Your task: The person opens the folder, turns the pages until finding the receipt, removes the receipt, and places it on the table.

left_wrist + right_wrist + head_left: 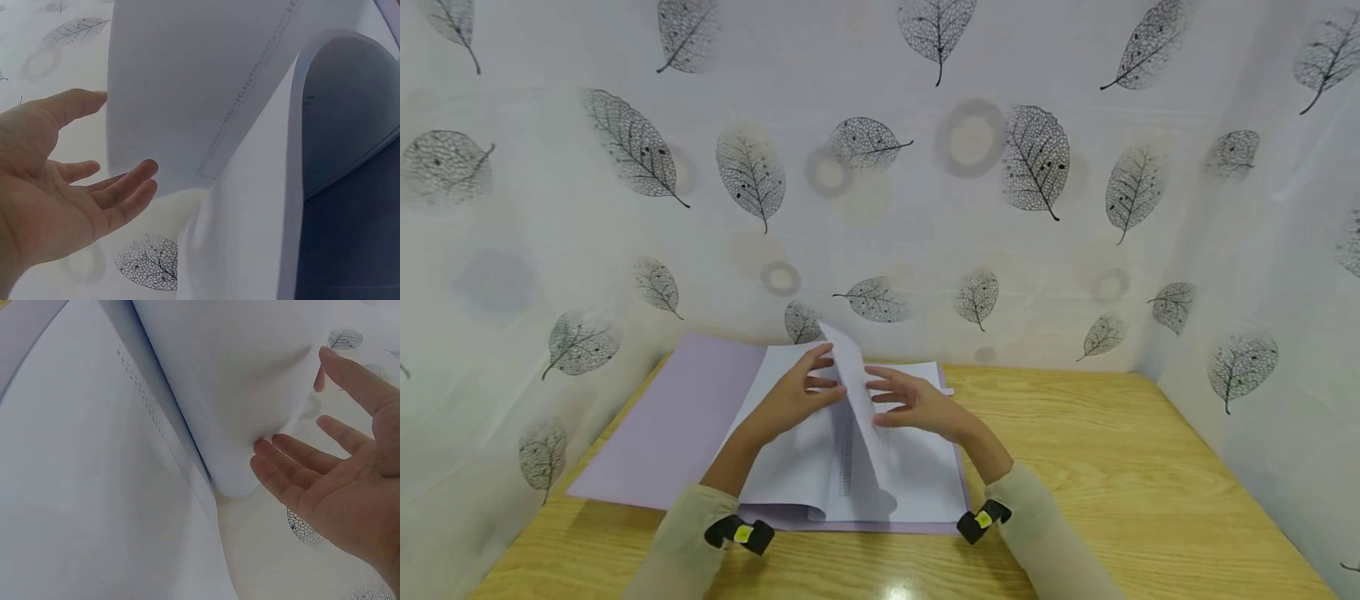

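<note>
A large book with white pages (797, 442) and a lilac cover (700, 417) lies spread on the table. One white sheet (852, 383) stands up near its middle, between the two hands. My left hand (797, 398) is on the sheet's left side; in the left wrist view its fingers (128, 187) are loosely extended by the page edge, the thumb tip close to that edge. From the other side, my right hand (917, 404) touches the sheet with extended fingertips (265, 450), denting it slightly. A narrow column of tiny print (153, 419) runs along the page near the fold.
The wooden table (1112, 467) extends to the right of the book. A pale curtain with leaf prints (1037, 158) surrounds the table at the back and sides. Black wrist bands (739, 534) sit on both sleeves. A small lilac tab (947, 391) juts from the book's right edge.
</note>
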A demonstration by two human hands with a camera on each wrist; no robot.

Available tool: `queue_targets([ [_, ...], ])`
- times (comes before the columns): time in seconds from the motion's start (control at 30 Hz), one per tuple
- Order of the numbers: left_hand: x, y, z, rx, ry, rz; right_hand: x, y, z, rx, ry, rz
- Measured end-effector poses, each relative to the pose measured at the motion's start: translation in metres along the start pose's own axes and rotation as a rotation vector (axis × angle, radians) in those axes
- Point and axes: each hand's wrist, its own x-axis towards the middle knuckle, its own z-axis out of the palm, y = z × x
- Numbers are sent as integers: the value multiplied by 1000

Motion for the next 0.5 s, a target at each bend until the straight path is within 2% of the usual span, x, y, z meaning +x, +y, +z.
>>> queue_targets([
  [0.13,-1,1,-2,32,16,-13,0,-1,0,14,3,11],
  [0.3,-3,3,-3,47,31,-80,0,-2,0,16,1,12],
  [0.5,-2,0,-5,66,16,-120,0,-1,-1,25,14,6],
])
